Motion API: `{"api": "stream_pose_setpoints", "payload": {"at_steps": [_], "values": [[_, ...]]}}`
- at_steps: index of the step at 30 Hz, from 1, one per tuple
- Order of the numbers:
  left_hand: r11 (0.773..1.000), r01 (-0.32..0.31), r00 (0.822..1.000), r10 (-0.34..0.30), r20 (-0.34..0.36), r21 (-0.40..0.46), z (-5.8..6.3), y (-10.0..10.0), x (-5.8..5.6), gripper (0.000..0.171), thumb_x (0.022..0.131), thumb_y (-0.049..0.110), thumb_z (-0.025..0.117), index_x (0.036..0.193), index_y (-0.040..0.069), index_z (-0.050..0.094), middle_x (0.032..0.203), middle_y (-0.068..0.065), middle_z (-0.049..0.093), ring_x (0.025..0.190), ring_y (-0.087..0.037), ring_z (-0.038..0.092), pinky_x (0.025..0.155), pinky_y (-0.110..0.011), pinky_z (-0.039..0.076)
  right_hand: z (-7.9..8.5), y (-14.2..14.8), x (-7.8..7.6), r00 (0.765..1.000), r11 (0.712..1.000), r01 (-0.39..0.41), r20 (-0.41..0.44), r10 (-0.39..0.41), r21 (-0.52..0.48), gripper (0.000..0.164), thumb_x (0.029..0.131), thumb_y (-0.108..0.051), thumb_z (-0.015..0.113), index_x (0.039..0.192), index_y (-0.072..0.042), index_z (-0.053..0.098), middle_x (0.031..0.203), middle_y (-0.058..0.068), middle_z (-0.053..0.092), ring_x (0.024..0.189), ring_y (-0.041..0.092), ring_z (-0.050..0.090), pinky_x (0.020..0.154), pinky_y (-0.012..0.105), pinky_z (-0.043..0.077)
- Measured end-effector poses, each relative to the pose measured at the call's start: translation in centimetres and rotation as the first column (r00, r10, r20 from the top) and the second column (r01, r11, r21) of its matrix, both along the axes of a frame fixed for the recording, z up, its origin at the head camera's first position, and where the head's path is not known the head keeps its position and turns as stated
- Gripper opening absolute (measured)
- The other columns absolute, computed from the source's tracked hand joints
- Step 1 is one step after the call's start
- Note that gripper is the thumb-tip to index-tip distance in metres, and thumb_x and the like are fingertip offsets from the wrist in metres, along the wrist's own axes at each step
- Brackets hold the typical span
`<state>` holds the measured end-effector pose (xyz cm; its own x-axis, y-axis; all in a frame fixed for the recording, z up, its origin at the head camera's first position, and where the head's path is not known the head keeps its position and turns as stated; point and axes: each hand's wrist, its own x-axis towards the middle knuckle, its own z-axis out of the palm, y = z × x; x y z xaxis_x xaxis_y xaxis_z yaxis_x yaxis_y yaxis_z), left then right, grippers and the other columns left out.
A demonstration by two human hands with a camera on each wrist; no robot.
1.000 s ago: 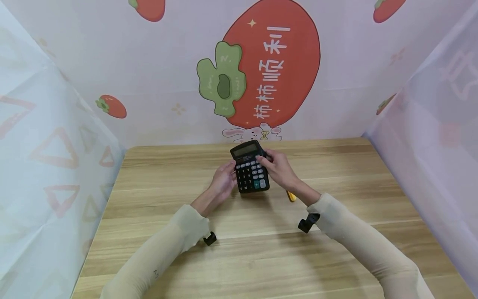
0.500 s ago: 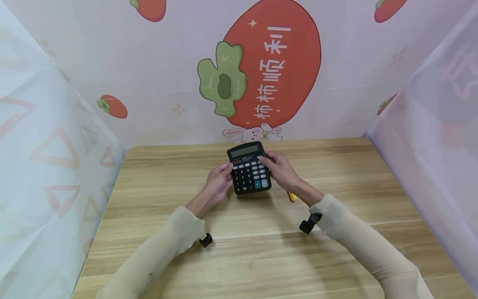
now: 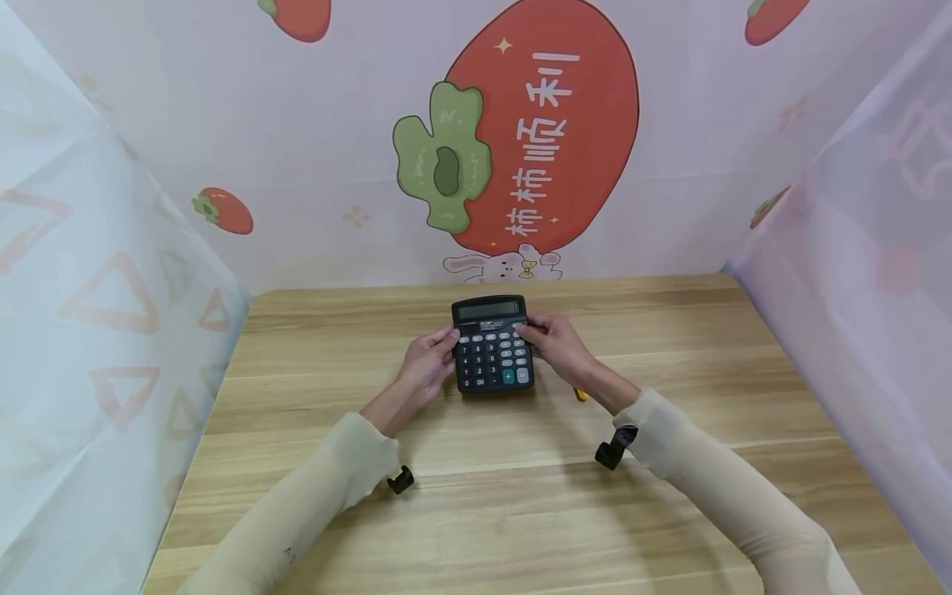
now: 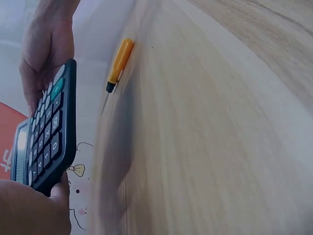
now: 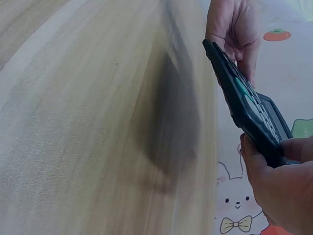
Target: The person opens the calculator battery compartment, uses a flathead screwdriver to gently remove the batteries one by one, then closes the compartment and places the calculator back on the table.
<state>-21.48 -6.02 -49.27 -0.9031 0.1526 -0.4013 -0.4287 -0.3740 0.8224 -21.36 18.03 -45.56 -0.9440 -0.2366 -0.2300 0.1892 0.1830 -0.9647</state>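
A black desk calculator [image 3: 479, 361] is held above the table between both hands, its keys facing up and a mark showing at the right end of its display. At its left edge, my left hand [image 3: 426, 364] grips it with the thumb on top. My right hand [image 3: 561, 347] pinches the opposite side, its thumb by the upper right keys. From the right wrist view, the right hand's fingers [image 5: 254, 161] reach under the casing. A screwdriver [image 4: 121, 63] with a yellow handle and thin metal shaft lies on the table, mostly hidden behind the right forearm in the head view.
The wooden table [image 3: 476, 512] ends at a white printed cloth backdrop [image 3: 335, 149] with a large red persimmon. Similar cloth hangs along the left and right sides. A shadow of the calculator and hands falls on the wood below.
The calculator has straightened, shifted slightly left and come down a little, with both hands still gripping it. A mark has appeared on its display. The screwdriver is more covered by the right arm.
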Motion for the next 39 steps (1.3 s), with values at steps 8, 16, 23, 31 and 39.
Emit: {"api": "stream_pose_setpoints", "payload": {"at_steps": [8,16,23,31,39], "values": [[0.998,0.039,0.999,-0.038,0.011,-0.053,-0.4,-0.7,0.2,0.053,0.110,0.010,0.055,0.159,-0.001,0.040,0.156,-0.023,0.051,0.143,-0.035,0.054,0.115,-0.043,0.051,-1.1,-0.5,0.0,1.000,0.996,0.005,-0.013,-0.003,0.091,0.042,0.111,-0.011,0.055,0.149,0.005,0.054,0.135,0.021,0.067,0.119,0.026,0.069,0.096,0.030,0.062],[0.992,0.068,0.998,-0.066,0.024,-0.104,-0.5,-1.1,-0.1,0.050,0.109,0.008,0.055,0.157,-0.001,0.044,0.155,-0.020,0.054,0.142,-0.033,0.055,0.113,-0.042,0.052,-1.9,-0.8,-0.2,1.000,0.991,-0.004,0.009,0.003,0.131,0.041,0.111,-0.010,0.056,0.148,0.006,0.054,0.134,0.020,0.069,0.119,0.025,0.069,0.098,0.031,0.061],[0.986,0.087,0.996,-0.084,0.028,-0.144,-0.7,-1.1,-0.8,0.051,0.109,0.008,0.056,0.157,-0.002,0.043,0.155,-0.021,0.053,0.142,-0.034,0.055,0.113,-0.042,0.053,-2.3,-1.0,-0.7,0.999,0.984,0.028,-0.020,-0.025,0.176,0.039,0.109,-0.009,0.058,0.145,0.007,0.057,0.130,0.022,0.071,0.116,0.028,0.072,0.093,0.030,0.063],[0.980,0.103,0.994,-0.098,0.041,-0.170,-1.1,-1.2,-1.7,0.050,0.110,0.008,0.055,0.158,-0.001,0.042,0.154,-0.021,0.054,0.139,-0.034,0.057,0.111,-0.041,0.054,-2.8,-1.2,-1.5,0.999,0.970,0.044,-0.016,-0.041,0.241,0.038,0.108,-0.012,0.062,0.142,0.003,0.062,0.129,0.020,0.072,0.113,0.025,0.072,0.093,0.032,0.064],[0.977,0.104,0.994,-0.094,0.060,-0.186,-1.5,-1.0,-2.6,0.050,0.110,0.009,0.054,0.158,-0.001,0.042,0.154,-0.021,0.054,0.138,-0.033,0.058,0.110,-0.039,0.055,-3.3,-1.3,-2.4,0.998,0.950,0.067,-0.037,-0.059,0.305,0.035,0.107,-0.014,0.064,0.138,0.001,0.067,0.124,0.016,0.075,0.103,0.021,0.071,0.090,0.033,0.064]]}}
